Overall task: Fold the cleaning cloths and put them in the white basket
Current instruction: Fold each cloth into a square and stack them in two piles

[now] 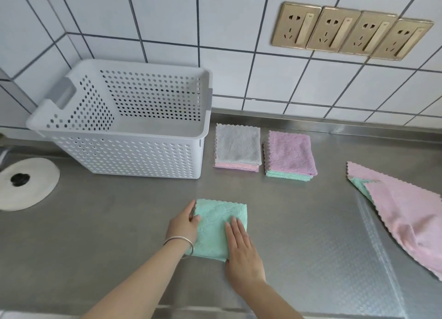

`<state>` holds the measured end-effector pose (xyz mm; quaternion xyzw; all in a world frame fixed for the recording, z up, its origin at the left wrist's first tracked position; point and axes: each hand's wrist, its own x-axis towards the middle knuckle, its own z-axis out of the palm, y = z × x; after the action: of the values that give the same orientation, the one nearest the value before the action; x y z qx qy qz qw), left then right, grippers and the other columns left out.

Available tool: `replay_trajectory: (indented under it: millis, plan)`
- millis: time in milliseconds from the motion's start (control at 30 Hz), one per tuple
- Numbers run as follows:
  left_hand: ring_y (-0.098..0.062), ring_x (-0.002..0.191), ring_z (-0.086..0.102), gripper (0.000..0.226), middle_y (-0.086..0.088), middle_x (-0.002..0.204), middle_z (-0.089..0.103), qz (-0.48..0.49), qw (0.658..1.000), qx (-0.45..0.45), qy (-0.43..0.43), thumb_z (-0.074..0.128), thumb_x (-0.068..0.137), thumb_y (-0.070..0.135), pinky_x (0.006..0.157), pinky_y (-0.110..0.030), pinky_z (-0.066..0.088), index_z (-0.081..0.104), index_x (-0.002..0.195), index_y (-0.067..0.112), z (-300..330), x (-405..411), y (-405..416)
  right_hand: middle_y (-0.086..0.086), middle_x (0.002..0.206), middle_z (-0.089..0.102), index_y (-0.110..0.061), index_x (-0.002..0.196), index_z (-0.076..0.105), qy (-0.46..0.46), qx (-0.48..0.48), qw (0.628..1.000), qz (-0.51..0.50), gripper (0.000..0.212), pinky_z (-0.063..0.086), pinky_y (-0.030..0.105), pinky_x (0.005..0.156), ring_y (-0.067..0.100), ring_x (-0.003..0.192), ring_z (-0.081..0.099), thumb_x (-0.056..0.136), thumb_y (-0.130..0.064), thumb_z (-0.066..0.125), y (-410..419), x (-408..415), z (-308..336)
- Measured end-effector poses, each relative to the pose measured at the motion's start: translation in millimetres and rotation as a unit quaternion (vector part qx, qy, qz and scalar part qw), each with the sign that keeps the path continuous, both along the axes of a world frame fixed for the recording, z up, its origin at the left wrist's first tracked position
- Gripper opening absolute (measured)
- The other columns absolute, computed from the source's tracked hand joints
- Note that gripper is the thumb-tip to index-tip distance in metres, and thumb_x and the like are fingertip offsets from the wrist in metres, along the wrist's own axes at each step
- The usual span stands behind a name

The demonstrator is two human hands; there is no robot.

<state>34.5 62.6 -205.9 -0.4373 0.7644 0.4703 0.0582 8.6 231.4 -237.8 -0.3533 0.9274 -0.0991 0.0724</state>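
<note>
We find a mint-green microfibre cloth (221, 228), folded to a small square, lying on the brushed steel counter (119, 223) in front of the white perforated plastic basket (134, 151) and slightly to its right. Our left hand (184, 225) grips the cloth's left edge, fingers curled narrowly around it with the thumb along the side. Our right hand (241, 244) lies flat on the cloth's right portion, fingers extended and close together, pressing rather than gripping.

The basket appears empty as far as its interior shows. Just right of the basket sit two folded stacks: a grey-topped stack over pink (238, 147), then a lilac-topped stack over green (290, 155) beside it. Well to the right of the basket, an unfolded pink cloth (406, 211) lies loose over a green one (358, 183).

We judge the fold complete or nearly so; no cloth has yet reached the basket.

Risks noted:
- Lifting by the left edge alone could let the layers fall open, since the right hand only presses down.
- Carrying it over the basket's tall front wall may snag a scalloped hem on the rim.
- Moving the stacks whole could shear them, the layers being soft and unsecured.
</note>
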Motion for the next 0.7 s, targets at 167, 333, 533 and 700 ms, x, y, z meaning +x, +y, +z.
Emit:
replay_trajectory:
  millis: [167,333,533,700]
  plan:
    - [-0.025,0.106,0.06,0.047,-0.003,0.114,0.067,0.054,0.997,-0.049,0.018,0.053,0.09,0.018,0.092,-0.03,0.043,0.045,0.135,0.026,-9.0,2.5,6.7,0.008,0.139,0.048,-0.009,0.131,0.04,-0.001,0.032,0.999,0.015,0.074,0.007,0.029,0.11,0.024,0.143,0.007,0.06,-0.028,0.041,-0.9,0.9,0.2]
    - [-0.03,0.109,0.055,0.045,-0.011,0.123,0.053,0.042,0.987,-0.143,0.052,0.054,0.089,0.02,0.092,-0.036,0.042,0.046,0.133,0.012,-14.1,4.2,11.7,0.006,0.139,0.05,-0.011,0.132,0.046,0.032,0.004,0.999,0.043,0.064,0.011,0.034,0.108,0.019,0.133,0.03,0.077,-0.042,0.042,2.1,-5.7,12.8]
    - [-0.015,0.121,0.043,0.057,0.002,0.13,0.059,-0.277,0.888,-0.366,0.028,0.037,0.079,0.049,0.098,-0.042,0.036,0.059,0.122,0.019,-22.3,20.3,13.9,0.007,0.139,0.05,-0.011,0.132,0.038,0.027,0.051,0.998,0.018,0.062,0.006,0.036,0.11,0.016,0.145,-0.009,0.08,-0.043,0.039,-6.4,-30.1,4.4]
    - [-0.013,0.143,0.011,0.068,-0.002,0.145,0.041,-0.355,0.86,-0.363,-0.047,0.032,0.08,0.058,0.109,-0.046,0.002,0.038,0.135,0.019,-37.6,24.1,8.9,0.01,0.142,0.045,-0.011,0.135,0.034,-0.003,0.066,0.998,0.01,0.066,0.006,0.039,0.109,0.018,0.145,-0.008,0.083,-0.051,0.035,-13.0,-26.7,-3.6]
